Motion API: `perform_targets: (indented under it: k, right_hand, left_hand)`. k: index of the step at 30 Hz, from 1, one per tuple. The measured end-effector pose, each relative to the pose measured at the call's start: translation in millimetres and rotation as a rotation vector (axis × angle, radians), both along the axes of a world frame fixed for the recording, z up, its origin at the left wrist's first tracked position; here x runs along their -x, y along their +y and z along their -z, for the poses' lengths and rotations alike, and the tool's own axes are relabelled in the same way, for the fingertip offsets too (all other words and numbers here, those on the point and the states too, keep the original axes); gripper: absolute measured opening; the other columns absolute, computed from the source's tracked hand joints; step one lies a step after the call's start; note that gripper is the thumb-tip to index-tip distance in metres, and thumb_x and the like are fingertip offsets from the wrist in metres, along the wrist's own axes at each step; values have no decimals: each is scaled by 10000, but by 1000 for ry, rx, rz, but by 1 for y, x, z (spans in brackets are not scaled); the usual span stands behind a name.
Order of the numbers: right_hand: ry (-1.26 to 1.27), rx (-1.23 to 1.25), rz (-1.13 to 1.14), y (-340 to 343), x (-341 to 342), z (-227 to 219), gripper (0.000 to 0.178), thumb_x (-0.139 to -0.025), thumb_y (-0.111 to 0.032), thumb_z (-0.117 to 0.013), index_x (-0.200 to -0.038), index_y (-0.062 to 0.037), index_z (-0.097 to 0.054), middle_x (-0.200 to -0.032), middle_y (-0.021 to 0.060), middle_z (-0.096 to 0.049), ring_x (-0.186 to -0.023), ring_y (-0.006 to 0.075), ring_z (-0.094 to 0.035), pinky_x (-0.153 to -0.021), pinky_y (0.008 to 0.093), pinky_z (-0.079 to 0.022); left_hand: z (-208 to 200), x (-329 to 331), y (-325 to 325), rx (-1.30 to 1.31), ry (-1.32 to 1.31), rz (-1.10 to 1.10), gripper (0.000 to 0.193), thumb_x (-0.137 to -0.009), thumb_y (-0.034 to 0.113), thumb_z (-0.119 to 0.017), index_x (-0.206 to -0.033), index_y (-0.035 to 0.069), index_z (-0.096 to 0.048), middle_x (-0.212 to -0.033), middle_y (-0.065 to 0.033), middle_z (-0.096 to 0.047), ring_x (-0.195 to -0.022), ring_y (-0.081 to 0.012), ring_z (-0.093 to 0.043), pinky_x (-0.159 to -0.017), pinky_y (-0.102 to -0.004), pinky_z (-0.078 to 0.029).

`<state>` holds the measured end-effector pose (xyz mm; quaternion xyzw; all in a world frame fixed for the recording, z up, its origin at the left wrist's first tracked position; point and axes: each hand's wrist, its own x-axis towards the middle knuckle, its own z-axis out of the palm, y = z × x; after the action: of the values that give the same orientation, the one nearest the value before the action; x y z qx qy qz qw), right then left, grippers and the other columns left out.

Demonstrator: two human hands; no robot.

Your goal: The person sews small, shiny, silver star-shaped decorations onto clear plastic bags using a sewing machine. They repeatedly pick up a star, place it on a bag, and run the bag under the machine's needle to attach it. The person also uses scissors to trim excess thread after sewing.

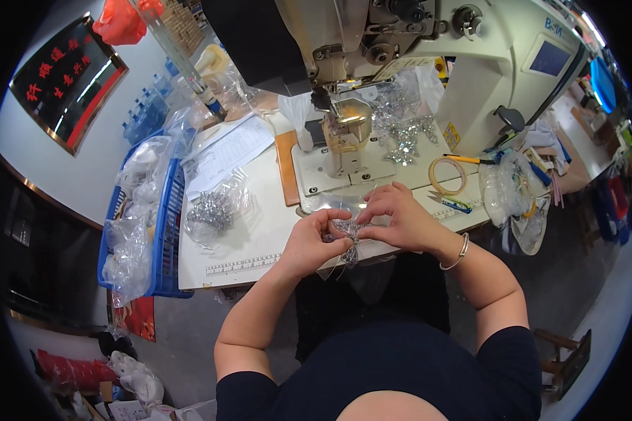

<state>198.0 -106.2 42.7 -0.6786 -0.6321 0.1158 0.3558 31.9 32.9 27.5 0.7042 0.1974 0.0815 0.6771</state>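
Close to the table's front edge, my left hand (307, 244) and my right hand (398, 220) meet over a small silvery, glittering beaded piece (349, 230). Thumb and fingers of my left hand pinch its left side; my right fingers grip it from the right. Part of the piece hides behind the fingers, and its lower end hangs over the edge. Just beyond stands a white industrial sewing machine (491, 70), its metal bed plate (323, 184) in front of the needle area. More glittering pieces (406, 137) lie heaped behind the bed.
On the white table (211, 263) sits a clear bag of silvery pieces (214, 210), with a paper sheet (232, 153) behind it. A blue basket (163, 231) of plastic bags stands left. To the right lie a tape roll (447, 175), thread snips (455, 203) and a clear bag (505, 193).
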Motion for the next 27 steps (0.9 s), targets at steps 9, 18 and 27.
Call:
perform_targets:
  k: [9,18,27]
  right_hand:
    - [-270,-317,162,0,19,3,134,-664,-184,-779,-755,-138,-692,-753,-7,-584,-948,193,-532,-983,406,-268]
    - [203,-2,87,3,3,8,165,-691,-177,-766,-700,-71,-640,-728,59,-599,-780,216,-560,-770,331,-431]
    - [449,108,75,4,3,11,194,-700,-196,-755,-751,-23,-683,-695,100,-638,-664,164,-596,-636,301,-469]
  left_hand:
    - [12,-5,5,24,-50,-23,557,-712,54,-704,-1237,-1,-528,-747,4,-594,-686,-61,-539,-687,-202,-443]
    - [3,-9,8,88,2,111,600,-711,38,-716,-1273,3,-511,-773,10,-579,-729,-58,-533,-699,-204,-445]
    - [2,-9,16,182,58,200,426,-708,13,-714,-1119,-2,-605,-773,-3,-611,-708,-67,-564,-679,-210,-463]
